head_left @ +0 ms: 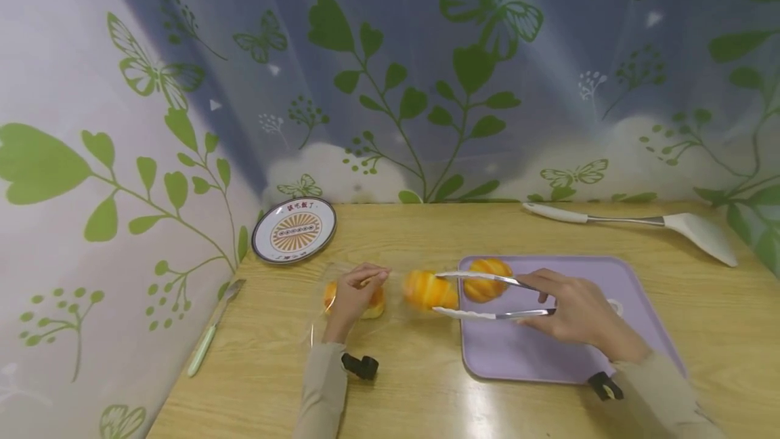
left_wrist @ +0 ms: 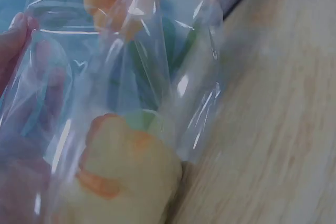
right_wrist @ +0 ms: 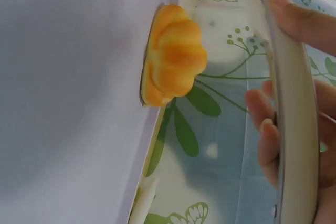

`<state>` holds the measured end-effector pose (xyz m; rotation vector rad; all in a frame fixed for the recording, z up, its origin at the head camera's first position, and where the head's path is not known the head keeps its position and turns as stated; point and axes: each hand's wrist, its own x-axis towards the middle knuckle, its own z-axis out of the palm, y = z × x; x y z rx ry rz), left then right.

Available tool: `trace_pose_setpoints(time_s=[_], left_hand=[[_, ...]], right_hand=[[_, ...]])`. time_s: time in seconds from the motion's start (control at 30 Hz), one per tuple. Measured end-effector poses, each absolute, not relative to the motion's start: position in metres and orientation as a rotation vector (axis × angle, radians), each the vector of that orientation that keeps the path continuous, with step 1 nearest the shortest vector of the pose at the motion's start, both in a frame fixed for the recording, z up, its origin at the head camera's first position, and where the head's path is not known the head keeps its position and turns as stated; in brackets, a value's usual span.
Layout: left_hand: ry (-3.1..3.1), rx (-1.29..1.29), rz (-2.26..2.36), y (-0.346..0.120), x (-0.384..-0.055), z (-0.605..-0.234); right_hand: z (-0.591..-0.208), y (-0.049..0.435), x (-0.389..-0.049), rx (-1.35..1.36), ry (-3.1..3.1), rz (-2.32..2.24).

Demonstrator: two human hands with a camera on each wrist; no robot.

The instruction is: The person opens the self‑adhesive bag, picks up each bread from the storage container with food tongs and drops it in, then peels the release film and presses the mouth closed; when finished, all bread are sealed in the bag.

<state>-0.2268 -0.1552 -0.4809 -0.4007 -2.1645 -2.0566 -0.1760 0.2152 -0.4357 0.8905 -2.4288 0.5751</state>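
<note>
My left hand [head_left: 356, 293] pinches the edge of a clear plastic bag [left_wrist: 184, 82]. Inside the bag sits a pale bread roll [left_wrist: 126, 177] with orange-brown patches, partly covered by my hand in the head view. My right hand [head_left: 569, 307] grips metal tongs [head_left: 524, 314] with white tips. Between those tips is a striped yellow-orange bread [head_left: 429, 291], slightly blurred, near the bag's mouth and left of the purple tray [head_left: 524, 358]. A second striped bread [head_left: 486, 280] lies on the tray's upper left corner, behind the tongs; the right wrist view also shows this bread [right_wrist: 176, 56] up close.
A patterned plate [head_left: 294, 230] stands at the back left. Along the left side lies a fork [head_left: 213, 327] with a pale green handle. A white-headed spatula [head_left: 701, 232] is at the back right. Printed curtains [head_left: 390, 175] border the wooden table.
</note>
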Motion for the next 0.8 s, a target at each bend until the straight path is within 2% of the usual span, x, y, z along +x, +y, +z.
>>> trace_pose_setpoints(time_s=[0.33, 0.8], left_hand=[[-2.037, -0.550, -2.111, -0.163, -0.226, -0.480], [-1.967, -0.440, -2.055, -0.152, -0.229, -0.481]], right_hand=[[-0.436, 0.220, -0.196, 0.984, -2.275, 0.460], [-0.439, 0.208, -0.198, 1.077, -2.206, 0.401]])
